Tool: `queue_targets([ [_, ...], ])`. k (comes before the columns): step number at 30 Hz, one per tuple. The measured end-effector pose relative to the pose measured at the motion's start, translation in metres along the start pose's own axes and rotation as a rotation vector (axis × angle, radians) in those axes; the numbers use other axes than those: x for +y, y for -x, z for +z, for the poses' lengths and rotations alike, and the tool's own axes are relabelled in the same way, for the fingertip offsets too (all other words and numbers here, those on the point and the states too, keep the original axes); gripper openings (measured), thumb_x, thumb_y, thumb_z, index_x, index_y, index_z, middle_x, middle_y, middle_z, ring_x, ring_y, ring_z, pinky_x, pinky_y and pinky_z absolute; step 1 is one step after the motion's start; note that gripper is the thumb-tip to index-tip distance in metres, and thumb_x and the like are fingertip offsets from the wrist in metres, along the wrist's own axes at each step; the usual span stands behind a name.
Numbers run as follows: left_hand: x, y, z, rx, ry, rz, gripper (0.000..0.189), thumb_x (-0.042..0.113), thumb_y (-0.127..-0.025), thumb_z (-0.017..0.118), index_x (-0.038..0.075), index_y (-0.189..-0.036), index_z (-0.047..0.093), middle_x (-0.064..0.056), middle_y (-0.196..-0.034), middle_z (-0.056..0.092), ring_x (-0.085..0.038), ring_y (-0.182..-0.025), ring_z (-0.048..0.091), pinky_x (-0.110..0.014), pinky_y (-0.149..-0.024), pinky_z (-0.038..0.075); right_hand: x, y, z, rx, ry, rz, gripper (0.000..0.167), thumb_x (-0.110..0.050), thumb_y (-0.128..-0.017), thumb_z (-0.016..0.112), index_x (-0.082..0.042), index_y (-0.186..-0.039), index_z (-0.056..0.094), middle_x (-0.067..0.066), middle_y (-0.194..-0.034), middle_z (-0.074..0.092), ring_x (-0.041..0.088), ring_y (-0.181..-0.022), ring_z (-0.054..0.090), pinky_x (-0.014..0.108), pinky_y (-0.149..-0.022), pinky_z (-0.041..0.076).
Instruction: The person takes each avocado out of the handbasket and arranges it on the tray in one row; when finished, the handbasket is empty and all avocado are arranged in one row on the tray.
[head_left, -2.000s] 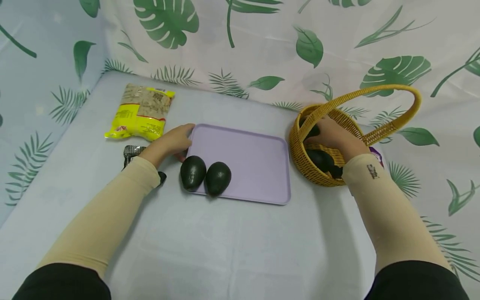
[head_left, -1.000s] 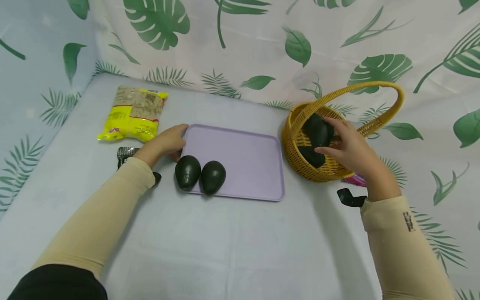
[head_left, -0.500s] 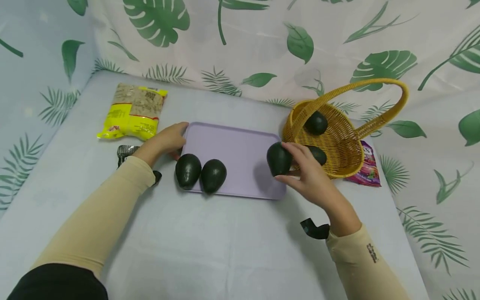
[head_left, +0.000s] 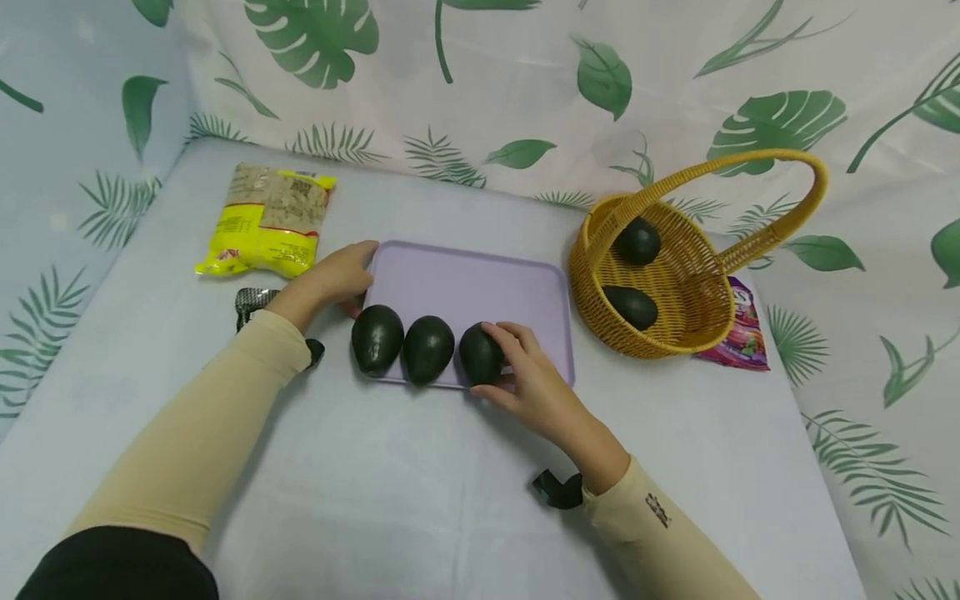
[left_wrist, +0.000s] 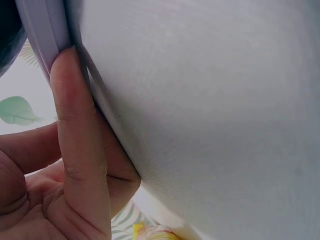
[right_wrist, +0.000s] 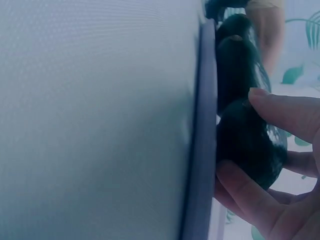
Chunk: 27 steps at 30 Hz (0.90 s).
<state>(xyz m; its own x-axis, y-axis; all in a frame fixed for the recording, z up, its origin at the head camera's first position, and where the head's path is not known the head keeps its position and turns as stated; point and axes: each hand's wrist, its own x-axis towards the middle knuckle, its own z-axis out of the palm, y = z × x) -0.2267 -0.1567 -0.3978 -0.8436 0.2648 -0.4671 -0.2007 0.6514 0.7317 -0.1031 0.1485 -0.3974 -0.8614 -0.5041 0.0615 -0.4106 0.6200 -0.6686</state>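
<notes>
A lilac tray (head_left: 468, 279) lies on the white-covered table. My left hand (head_left: 337, 277) grips its left edge; in the left wrist view a fingertip (left_wrist: 67, 62) presses against the rim. My right hand (head_left: 543, 396) holds a dark green avocado (head_left: 477, 354) between thumb and fingers at the tray's front edge. Two more avocados stand to its left in a row, the nearer one (head_left: 428, 350) in the middle and another (head_left: 377, 340) at the tray's left corner. In the right wrist view the held avocado (right_wrist: 250, 142) sits close over the tray rim (right_wrist: 202, 150).
A yellow wicker basket (head_left: 712, 321) with a tall handle stands right of the tray, holding two avocados (head_left: 632, 307). A purple packet (head_left: 742, 333) lies partly behind it. At the back left is a yellow bag (head_left: 262, 221), with a black packet (head_left: 251, 304) partly behind my left arm.
My right hand has lifted an avocado out of the basket and carried it left to the tray's front edge, beside the other two. My left hand stays at the tray's left edge.
</notes>
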Motion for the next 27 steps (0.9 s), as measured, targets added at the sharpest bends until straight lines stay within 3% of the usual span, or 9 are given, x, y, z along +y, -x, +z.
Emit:
queue_targets([
  [16,-0.0008,0.0002,-0.0006,-0.007,0.002,-0.011,0.069,-0.001,-0.096,0.039,0.006,-0.159,0.01,-0.023,-0.162,0.013,-0.026,-0.069,0.063,-0.034,-0.059,0.06,0.0015,-0.0034,0.0082,0.029,0.127,0.022,0.086,-0.028,-0.081,0.083,-0.015,-0.152,0.036,0.013,-0.144,0.039,0.018,-0.081,0.064,0.026,-0.07,0.058],
  [27,-0.0015,0.0007,-0.0009,-0.006,-0.006,0.0,0.069,-0.001,-0.097,0.038,0.006,-0.159,0.009,-0.024,-0.163,0.012,-0.026,-0.071,0.063,-0.034,-0.059,0.06,0.0052,-0.0015,0.0054,0.038,0.11,0.004,0.09,-0.029,-0.078,0.085,-0.012,-0.152,0.036,0.013,-0.145,0.039,0.023,-0.094,0.063,0.033,-0.073,0.06],
])
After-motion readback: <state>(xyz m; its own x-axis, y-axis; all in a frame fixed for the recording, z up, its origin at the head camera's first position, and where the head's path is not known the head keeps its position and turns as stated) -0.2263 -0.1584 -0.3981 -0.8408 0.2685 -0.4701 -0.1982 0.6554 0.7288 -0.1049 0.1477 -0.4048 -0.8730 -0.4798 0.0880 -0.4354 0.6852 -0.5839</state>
